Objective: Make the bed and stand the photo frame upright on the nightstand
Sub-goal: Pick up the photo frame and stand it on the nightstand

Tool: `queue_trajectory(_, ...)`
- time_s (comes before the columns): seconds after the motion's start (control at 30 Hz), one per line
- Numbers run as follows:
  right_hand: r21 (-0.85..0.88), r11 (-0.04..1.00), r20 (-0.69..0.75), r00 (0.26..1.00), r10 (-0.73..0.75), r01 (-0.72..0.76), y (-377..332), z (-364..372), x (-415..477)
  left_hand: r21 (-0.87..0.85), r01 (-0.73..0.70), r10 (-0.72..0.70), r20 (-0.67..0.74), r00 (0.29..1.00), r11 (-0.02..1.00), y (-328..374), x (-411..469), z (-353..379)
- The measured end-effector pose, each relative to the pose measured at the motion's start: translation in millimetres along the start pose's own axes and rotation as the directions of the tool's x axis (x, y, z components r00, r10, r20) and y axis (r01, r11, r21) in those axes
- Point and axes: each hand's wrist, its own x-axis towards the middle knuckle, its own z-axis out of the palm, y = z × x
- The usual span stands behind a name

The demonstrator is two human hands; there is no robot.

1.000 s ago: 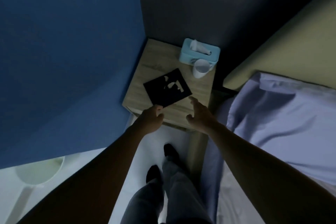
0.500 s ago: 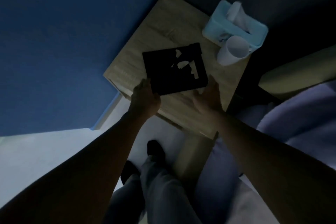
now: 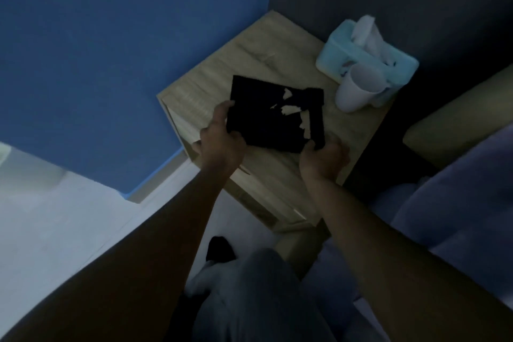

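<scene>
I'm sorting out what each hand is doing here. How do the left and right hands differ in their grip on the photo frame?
The left hand holds the photo frame at its left edge, fingers reaching up along that side; the right hand holds the near right corner from below. The left hand sits over the nightstand's left front edge, the right nearer the bed side. Both are closed on the frame.

black photo frame (image 3: 273,116) lying pretty much flat on the light wood nightstand (image 3: 249,50), near its front edge, pale torn-looking patches on it
</scene>
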Motion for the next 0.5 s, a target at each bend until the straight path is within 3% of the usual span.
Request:
queue_trajectory(0.13,0.190,0.960,0.164,0.971,0.176,-0.207,17,-31,-27,-0.248,-0.048,0.027,-0.089,0.996,0.968,20,-33,-7)
queue_trajectory(0.27,0.416,0.838,0.320,0.919,0.230,-0.355,28,-69,-67,-0.436,0.106,-0.190,-0.154,0.969,0.894,36,-69,-15)
queue_trajectory(0.37,0.526,0.774,0.333,0.922,0.195,-0.354,30,-82,-99,-0.644,0.180,-0.307,-0.091,0.947,0.744,45,-95,-19)
queue_trajectory(0.5,0.615,0.720,0.321,0.936,0.142,-0.321,28,-76,-118,-0.693,0.213,-0.277,0.020,0.961,0.689,53,-114,-17)
